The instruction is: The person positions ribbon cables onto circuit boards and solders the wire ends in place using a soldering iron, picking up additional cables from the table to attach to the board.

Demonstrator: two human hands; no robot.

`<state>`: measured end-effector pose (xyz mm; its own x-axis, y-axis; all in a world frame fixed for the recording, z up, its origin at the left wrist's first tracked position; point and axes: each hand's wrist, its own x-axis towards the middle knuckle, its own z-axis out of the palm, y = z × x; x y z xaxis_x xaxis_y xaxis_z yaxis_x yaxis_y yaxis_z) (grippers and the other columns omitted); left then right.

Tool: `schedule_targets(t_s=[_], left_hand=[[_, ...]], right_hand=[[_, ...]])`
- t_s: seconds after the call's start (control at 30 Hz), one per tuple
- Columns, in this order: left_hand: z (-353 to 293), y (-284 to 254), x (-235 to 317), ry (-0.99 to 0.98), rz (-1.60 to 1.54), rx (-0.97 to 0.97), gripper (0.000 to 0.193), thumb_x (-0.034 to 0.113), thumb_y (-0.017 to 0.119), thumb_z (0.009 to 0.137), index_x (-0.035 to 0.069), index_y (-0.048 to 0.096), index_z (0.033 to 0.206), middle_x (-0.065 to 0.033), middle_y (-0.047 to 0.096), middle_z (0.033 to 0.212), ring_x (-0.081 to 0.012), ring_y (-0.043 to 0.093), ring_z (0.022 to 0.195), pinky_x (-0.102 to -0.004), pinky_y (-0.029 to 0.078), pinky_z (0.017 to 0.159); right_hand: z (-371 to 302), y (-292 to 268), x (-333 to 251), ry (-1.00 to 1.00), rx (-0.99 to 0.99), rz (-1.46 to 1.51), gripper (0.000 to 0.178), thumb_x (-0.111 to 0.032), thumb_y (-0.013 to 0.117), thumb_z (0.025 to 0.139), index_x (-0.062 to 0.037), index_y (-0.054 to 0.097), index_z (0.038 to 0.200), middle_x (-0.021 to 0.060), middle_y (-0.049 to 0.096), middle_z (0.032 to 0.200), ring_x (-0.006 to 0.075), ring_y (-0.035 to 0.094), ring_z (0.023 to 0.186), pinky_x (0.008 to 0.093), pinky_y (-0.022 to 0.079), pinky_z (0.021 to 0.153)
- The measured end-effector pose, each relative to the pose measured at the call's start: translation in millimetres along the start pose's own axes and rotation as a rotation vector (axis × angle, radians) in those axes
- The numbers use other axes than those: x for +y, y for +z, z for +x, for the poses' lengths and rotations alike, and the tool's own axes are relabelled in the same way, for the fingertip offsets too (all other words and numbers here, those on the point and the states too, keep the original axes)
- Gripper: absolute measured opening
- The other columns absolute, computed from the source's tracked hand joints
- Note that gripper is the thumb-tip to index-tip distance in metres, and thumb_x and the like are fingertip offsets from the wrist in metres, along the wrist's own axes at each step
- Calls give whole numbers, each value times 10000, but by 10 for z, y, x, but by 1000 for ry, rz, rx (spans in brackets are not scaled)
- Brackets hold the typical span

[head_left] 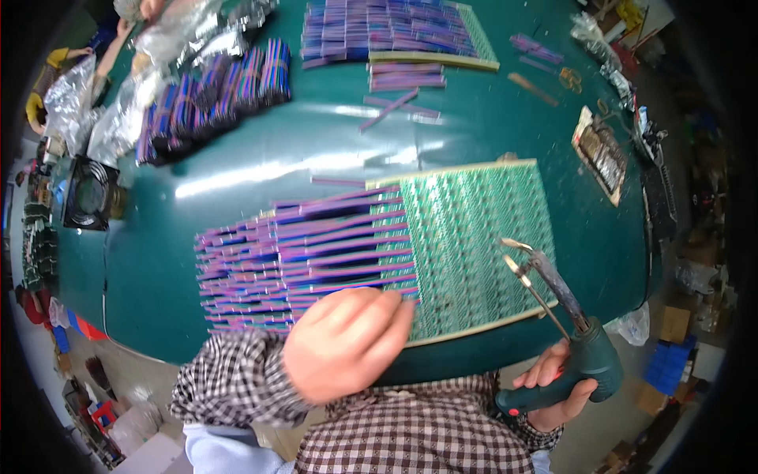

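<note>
A green circuit board panel (482,245) lies in front of me, its left part covered by rows of purple, blue and pink ribbon wires (245,268). Over the panel's near edge, my left hand (343,340) is closed with its fingers curled down at the wires; whatever they pinch is hidden beneath them. My right hand (557,391) grips a dark green soldering gun (596,359) at the near right. The gun's bent tip and thin solder-feed tube point toward the right part of the panel, where the board is bare of wires.
A second wired panel (434,58) lies at the far side, with loose wire strips (407,77) before it. Bundled wires (217,95) and clear plastic bags (130,110) lie far left. Scissors (570,78) and a foil-like packet (602,154) lie at the right. A small black fan (91,193) stands left.
</note>
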<state>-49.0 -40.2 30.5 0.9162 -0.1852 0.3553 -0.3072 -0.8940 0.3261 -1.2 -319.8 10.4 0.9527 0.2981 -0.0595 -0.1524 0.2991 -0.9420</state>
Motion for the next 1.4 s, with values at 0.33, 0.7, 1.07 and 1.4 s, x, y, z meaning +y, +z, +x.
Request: schedule_targets(t_s=[0.33, 0.7, 1.07, 1.4], left_hand=[[1270, -220, -983, -282, -56, -139, 144, 68, 672, 721, 62, 671, 865, -90, 617, 810, -211, 604, 690, -317, 493, 631], [1612, 674, -1642, -517, -100, -8, 141, 142, 697, 751, 25, 618, 753, -59, 615, 674, -176, 592, 611, -299, 471, 593], [1061, -353, -612, -187, -177, 76, 177, -69, 608, 776, -9, 635, 941, -65, 628, 848, -132, 615, 775, -233, 491, 634], [40, 55, 49, 86, 57, -99, 354, 57, 600, 625, -45, 638, 961, -112, 578, 892, -210, 591, 730, -282, 500, 576]], right_hand=[[155, -190, -62, -19, 196, 196, 629, -561, 419, 916, 46, 417, 1082, 43, 467, 641, 145, 527, 548, 291, 551, 466], [265, -400, -61, -23, 290, 162, 614, -565, 396, 921, 32, 422, 1059, 38, 441, 620, 126, 488, 498, 268, 534, 426], [112, -496, -78, 35, 124, 196, 730, -614, 461, 867, 65, 411, 1130, 66, 499, 696, 170, 553, 586, 339, 582, 523], [-107, -140, -88, 17, 38, -31, 723, -627, 446, 868, 64, 422, 1076, 48, 454, 667, 144, 481, 555, 253, 525, 423]])
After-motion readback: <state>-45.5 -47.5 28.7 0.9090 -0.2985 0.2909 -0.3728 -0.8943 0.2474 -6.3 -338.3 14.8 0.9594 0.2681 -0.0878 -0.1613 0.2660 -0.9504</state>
